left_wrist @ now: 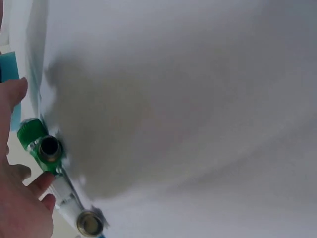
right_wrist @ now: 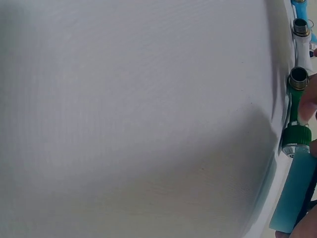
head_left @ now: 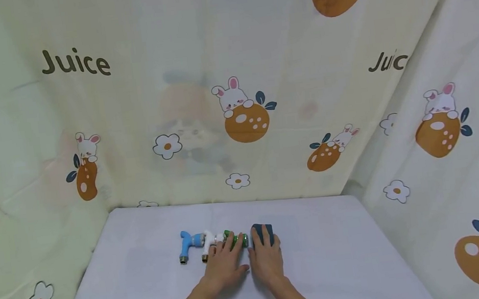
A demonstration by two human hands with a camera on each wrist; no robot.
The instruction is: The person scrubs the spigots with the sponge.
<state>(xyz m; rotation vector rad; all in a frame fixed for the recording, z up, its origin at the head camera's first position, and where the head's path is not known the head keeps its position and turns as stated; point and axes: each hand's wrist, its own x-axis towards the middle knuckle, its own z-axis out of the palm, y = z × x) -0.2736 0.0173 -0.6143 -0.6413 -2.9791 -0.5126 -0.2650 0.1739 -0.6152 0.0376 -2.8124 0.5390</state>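
Three taps lie in a row on the table: a blue tap (head_left: 186, 245), a white tap (head_left: 208, 243) and, at the right end, a green tap (head_left: 243, 241). My left hand (head_left: 225, 264) rests over the green and white taps with spread, fairly straight fingers, the thumb out to the right. A dark blue block (head_left: 269, 230) with a light teal side (right_wrist: 292, 193) sits just right of the green tap. Over it, my right hand (head_left: 267, 260) grips the block, with fingers at both ends and one on top. The green tap's threaded end (left_wrist: 50, 147) faces the wrist cameras.
White cloth covers the table (head_left: 336, 257). A printed curtain (head_left: 129, 112) with rabbits, oranges and flowers hangs behind the back edge, and more of it hangs along both sides.
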